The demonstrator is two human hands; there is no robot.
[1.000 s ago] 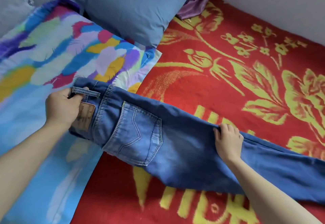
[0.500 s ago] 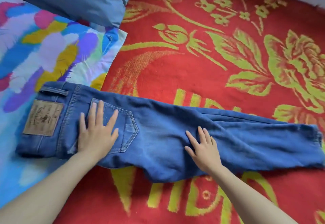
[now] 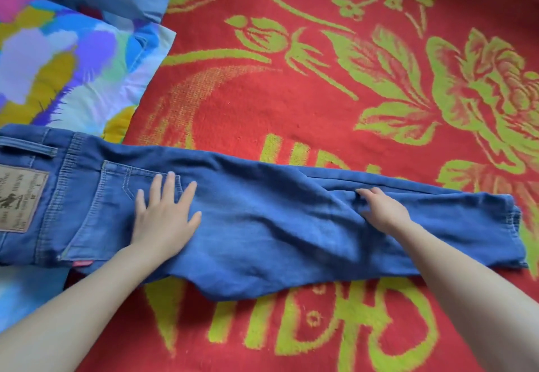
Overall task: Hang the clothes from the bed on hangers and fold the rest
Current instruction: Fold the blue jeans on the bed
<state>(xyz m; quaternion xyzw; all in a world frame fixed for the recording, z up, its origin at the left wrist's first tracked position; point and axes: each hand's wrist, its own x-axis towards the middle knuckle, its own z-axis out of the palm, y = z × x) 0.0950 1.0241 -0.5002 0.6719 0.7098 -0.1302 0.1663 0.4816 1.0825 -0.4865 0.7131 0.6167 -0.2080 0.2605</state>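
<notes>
Across the red bed blanket with green flowers (image 3: 291, 103), blue denim jeans (image 3: 262, 225) lie flat, legs stacked for folding.
At the back pocket (image 3: 110, 211) the left hand (image 3: 164, 220) presses, the right hand (image 3: 382, 211) on the lower leg; each grip is apart, fingers laid flat, likely smoothing creases and pinning the cloth. The waistband (image 3: 29, 144) rests on a multicoloured feather-print cover (image 3: 73, 65).

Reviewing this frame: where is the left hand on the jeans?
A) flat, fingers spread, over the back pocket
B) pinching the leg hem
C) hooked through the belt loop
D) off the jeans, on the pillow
A: the left hand lies flat with spread fingers on the jeans, its fingertips reaching over the back pocket.
</notes>
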